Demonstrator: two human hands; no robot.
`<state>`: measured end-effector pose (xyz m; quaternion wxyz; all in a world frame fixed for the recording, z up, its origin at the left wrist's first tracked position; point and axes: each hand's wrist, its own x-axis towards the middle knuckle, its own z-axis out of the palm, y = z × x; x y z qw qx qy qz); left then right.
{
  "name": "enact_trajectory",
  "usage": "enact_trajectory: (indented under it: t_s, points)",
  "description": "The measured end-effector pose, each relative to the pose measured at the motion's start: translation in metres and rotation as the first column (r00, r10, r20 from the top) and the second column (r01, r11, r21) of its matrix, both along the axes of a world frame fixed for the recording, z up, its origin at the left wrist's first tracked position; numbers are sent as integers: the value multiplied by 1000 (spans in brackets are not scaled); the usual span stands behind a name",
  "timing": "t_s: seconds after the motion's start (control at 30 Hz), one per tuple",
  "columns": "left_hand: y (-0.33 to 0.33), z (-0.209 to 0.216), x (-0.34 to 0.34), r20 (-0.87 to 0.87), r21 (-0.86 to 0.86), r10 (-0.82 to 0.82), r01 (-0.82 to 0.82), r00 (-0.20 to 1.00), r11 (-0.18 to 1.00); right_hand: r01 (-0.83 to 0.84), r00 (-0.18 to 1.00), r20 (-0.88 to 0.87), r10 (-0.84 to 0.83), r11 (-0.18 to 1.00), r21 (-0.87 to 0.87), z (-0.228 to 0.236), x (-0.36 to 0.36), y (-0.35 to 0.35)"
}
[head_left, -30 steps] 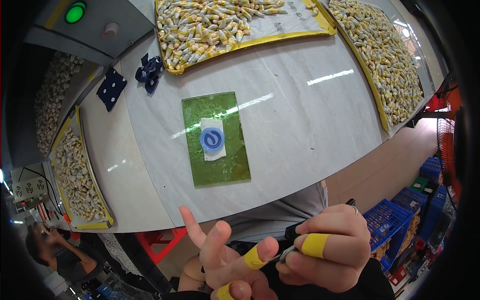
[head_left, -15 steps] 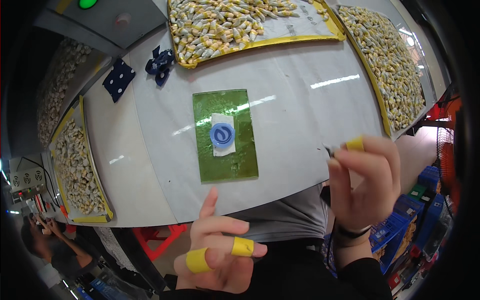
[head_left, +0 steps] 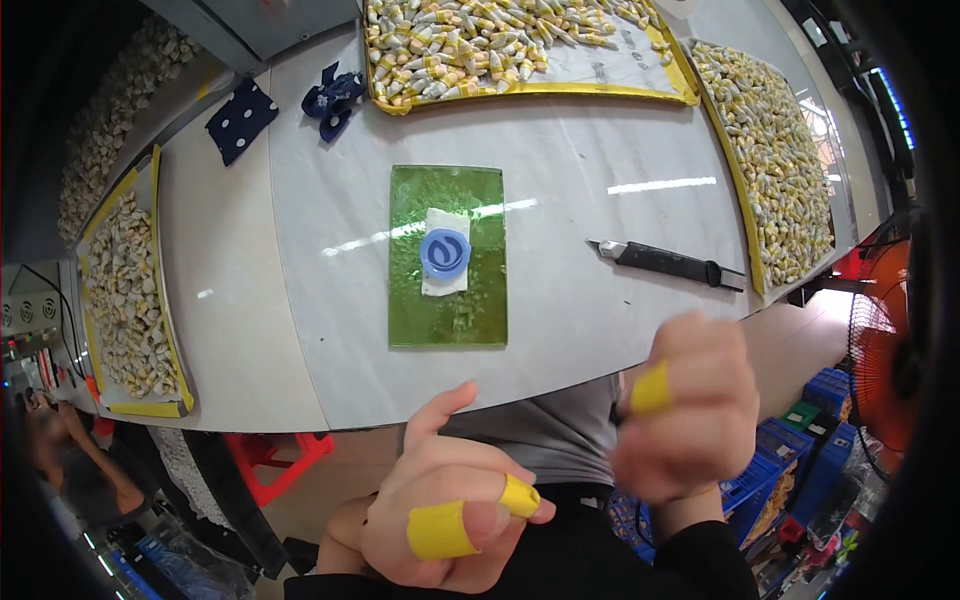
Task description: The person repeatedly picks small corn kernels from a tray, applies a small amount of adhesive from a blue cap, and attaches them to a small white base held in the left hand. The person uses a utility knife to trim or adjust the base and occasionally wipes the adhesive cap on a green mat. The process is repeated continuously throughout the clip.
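My left hand (head_left: 455, 490) is raised in front of the table's near edge. Its index finger points outward. The other fingers curl in to the thumb, and yellow tape wraps two digits; whatever they may pinch is hidden. My right hand (head_left: 690, 410), smeared by motion, has curled fingers with yellow tape on one. Beyond it a black utility knife (head_left: 670, 262) lies on the table, blade pointing left, apart from the hand. A green glassy plate (head_left: 450, 190) lies centrally, bearing a white pad (head_left: 447, 287) with a round blue piece (head_left: 445, 254) on top.
Yellow-edged trays of small yellow-banded pieces stand at the back (head_left: 540, 97) and right (head_left: 737, 190). Another tray (head_left: 187, 400) is at left. A dotted navy pouch (head_left: 240, 120) and navy cloth (head_left: 333, 100) lie back left. An orange fan (head_left: 885, 330) and blue crates (head_left: 770, 450) stand at right.
My right hand has drawn down toward me, away from the knife, which now lies in full view. Before, the hand covered most of it. My left hand stays curled; the view has shifted slightly.
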<state>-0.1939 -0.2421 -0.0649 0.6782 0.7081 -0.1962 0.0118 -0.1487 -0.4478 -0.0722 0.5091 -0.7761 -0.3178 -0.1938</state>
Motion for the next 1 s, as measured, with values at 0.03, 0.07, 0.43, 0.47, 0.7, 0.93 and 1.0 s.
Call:
enact_trajectory:
  t_s: [0.03, 0.07, 0.43, 0.47, 0.7, 0.93, 1.0]
  points:
    - [-2, 1, -1, -10, 13, 7, -7, 1000, 1000, -186, 982, -17, 190, 971, 147, -1, -3, -1]
    - [0, 1, 1, -15, 73, -40, 41, 999, 997, -192, 978, -48, 203, 967, 166, -2, -7, 3]
    - [-1, -12, 4, 235, 149, -67, 32, 970, 988, -227, 922, -234, 308, 920, 320, -2, -25, 18]
    - [0, -16, 3, 244, 143, -70, 35, 967, 989, -240, 916, -242, 320, 921, 306, -1, -24, 16]
    - [-21, -4, -10, 0, 21, 218, -218, 976, 976, -213, 931, -239, 277, 941, 263, -5, -29, 18]
    - [-19, 3, -5, -124, 71, 156, -148, 980, 986, -235, 949, -144, 282, 932, 275, -11, -24, 18]
    - [-16, 2, -2, -76, 46, 94, -91, 993, 995, -249, 939, -167, 301, 929, 273, -10, -24, 18]
